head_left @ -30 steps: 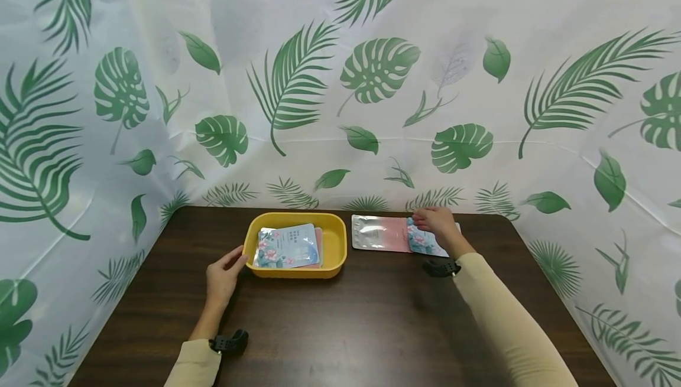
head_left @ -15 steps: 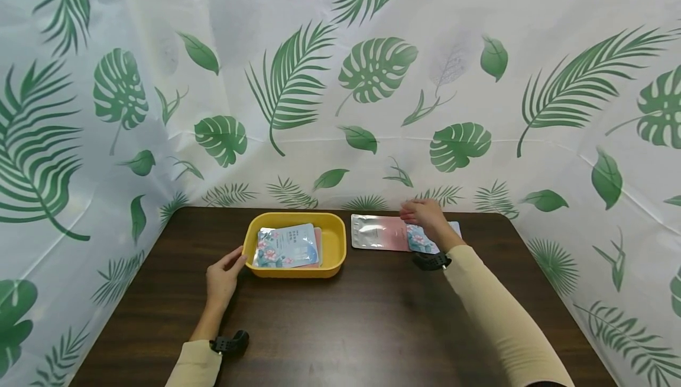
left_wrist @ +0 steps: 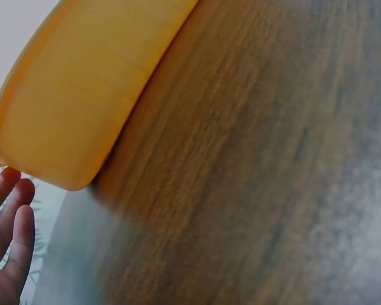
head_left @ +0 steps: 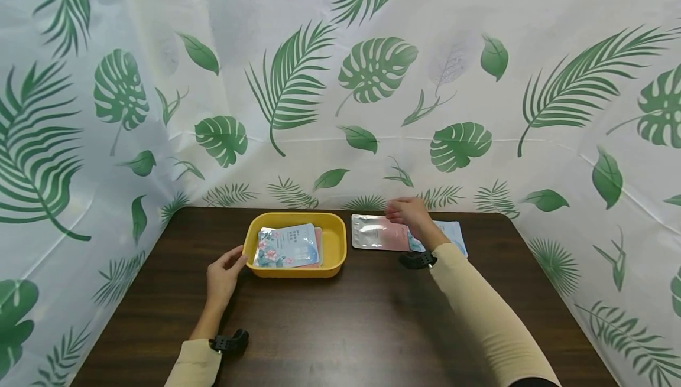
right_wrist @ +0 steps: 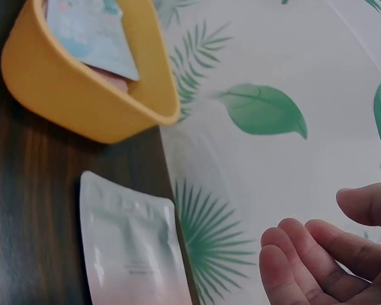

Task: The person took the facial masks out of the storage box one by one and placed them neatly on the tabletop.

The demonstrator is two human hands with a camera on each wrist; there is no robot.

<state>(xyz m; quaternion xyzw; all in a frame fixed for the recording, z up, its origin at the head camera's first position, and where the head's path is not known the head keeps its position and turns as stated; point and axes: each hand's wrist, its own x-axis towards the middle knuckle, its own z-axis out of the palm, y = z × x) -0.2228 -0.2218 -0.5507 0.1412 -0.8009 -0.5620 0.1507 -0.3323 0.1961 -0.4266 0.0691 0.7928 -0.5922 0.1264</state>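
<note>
A yellow tray [head_left: 334, 239] stands on the dark wooden table, with a blue floral sachet [head_left: 289, 246] lying over a pink one inside it. At its left end my left hand [head_left: 222, 275] touches the rim with loosely extended fingers; in the left wrist view the fingertips [left_wrist: 25, 219] lie by the tray's outer corner. My right hand [head_left: 412, 214] hovers over the sachets on the right, its fingers slightly bent and nothing between them. Beneath it lie a silver-and-pink foil sachet [head_left: 375, 232] and a blue floral sachet [head_left: 452, 234], partly hidden by the right hand and wrist.
The brown table [head_left: 330, 328] ends at the back against a white sheet [head_left: 319, 80] printed with green leaves, which also rises at both sides. Black wrist-worn devices are on both wrists.
My right hand has moved left from above the blue sachet to above the silver-and-pink one, uncovering more of the blue sachet. The left hand and the tray have stayed put.
</note>
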